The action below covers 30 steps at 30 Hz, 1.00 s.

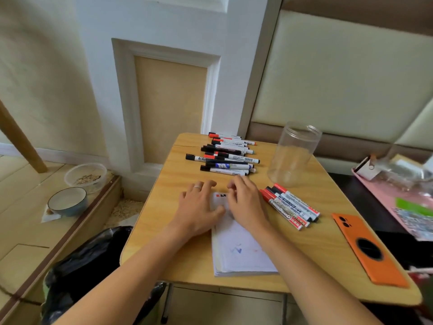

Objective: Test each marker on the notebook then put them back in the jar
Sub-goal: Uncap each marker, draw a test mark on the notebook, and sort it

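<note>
Soft even daylight, faint shadows, wide-angle bowed edges, blurred right side

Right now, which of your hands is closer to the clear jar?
Right. The right hand rests on the notebook, just left of the jar; the left hand lies farther left, beyond it.

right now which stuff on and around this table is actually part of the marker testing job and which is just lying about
Part of the job:
- notebook, both hands resting on it
- pile of markers at the table's far edge
- smaller group of markers right of the notebook
- empty clear jar

Just lying about:
- orange phone
- two bowls on the floor ledge
- pink tray
- black bag
</note>
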Each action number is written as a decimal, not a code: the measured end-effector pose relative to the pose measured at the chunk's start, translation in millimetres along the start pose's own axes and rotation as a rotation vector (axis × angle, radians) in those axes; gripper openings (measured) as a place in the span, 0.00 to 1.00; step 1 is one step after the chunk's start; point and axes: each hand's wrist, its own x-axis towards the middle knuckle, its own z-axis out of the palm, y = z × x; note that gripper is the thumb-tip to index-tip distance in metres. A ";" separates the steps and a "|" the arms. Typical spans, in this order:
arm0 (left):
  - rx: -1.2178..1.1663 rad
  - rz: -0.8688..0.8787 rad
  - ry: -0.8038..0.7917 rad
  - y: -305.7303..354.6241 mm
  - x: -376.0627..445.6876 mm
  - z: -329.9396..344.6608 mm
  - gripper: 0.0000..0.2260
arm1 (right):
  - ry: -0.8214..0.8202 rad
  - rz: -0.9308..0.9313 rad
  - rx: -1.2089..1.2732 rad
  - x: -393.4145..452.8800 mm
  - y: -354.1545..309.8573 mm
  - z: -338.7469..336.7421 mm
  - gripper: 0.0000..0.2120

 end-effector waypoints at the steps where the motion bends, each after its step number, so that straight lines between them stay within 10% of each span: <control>1: 0.014 0.010 -0.024 -2.6 0.1 -0.6 0.36 | -0.012 0.020 0.008 1.2 1.3 0.4 0.03; 30: 0.018 0.049 0.006 -5.2 -1.2 -0.6 0.44 | 0.076 -0.318 -0.295 90.5 12.5 12.1 0.10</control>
